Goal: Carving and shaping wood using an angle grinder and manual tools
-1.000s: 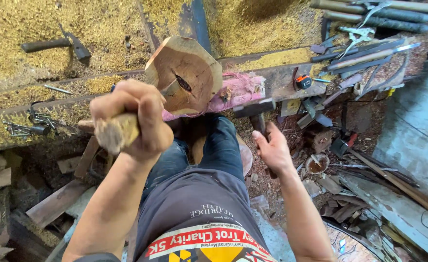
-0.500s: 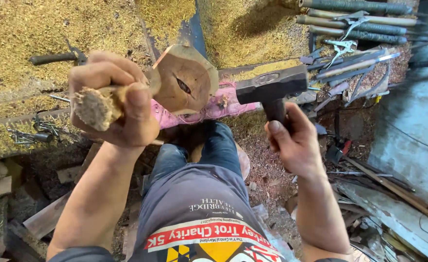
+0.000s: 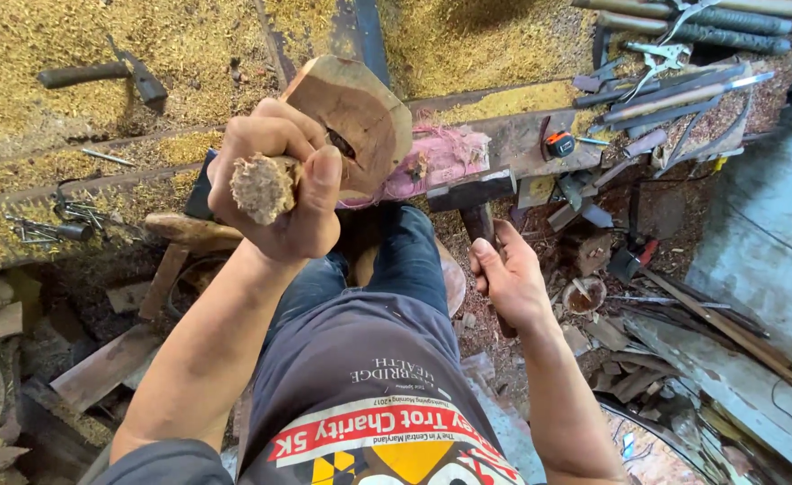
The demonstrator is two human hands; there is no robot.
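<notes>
My left hand (image 3: 279, 193) is clenched round a wooden tool handle with a frayed, mushroomed end (image 3: 259, 187). The tool's tip meets a dark slot in an octagonal wooden block (image 3: 369, 112), which stands on a beam above my knees. My right hand (image 3: 508, 278) grips the handle of a hammer. Its dark head (image 3: 469, 191) lies low at the beam's edge, right of the block and beside a pink cloth (image 3: 445, 153). The part of the tool between my fist and the block is hidden.
Sawdust covers the bench behind, with a hatchet-like tool (image 3: 99, 72) at top left and loose nails (image 3: 54, 224) at left. Chisels and pliers (image 3: 683, 81) and a small tape measure (image 3: 559, 144) lie at the upper right. Wood scraps (image 3: 629, 359) litter the floor.
Half a second ago the hammer was raised beside the block; now my right hand has dropped and the head sits low at the beam. My left hand keeps its grip.
</notes>
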